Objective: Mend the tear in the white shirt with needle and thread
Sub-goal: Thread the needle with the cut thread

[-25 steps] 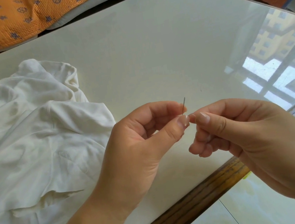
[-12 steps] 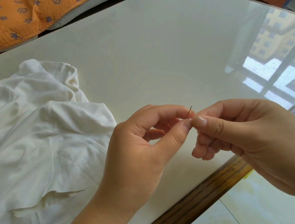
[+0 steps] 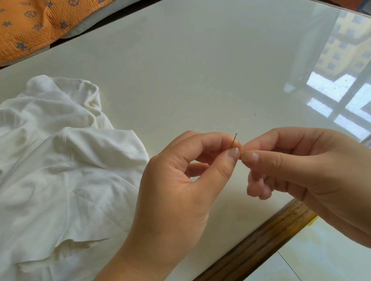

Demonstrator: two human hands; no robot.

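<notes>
Over the bench's (image 3: 191, 65) near edge, the left hand (image 3: 178, 191) pinches the needle (image 3: 235, 138), eye up. The right hand (image 3: 308, 168), thumb and forefinger pinched, touches it; thread indiscernible.

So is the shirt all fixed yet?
Not yet. Nothing looks sewn: the tear in the white shirt gapes open on the table. In hand: the left hand pinches the needle, eye up, and the right hand pinches beside it; any thread is too fine to see. Left: all the stitching.
</notes>
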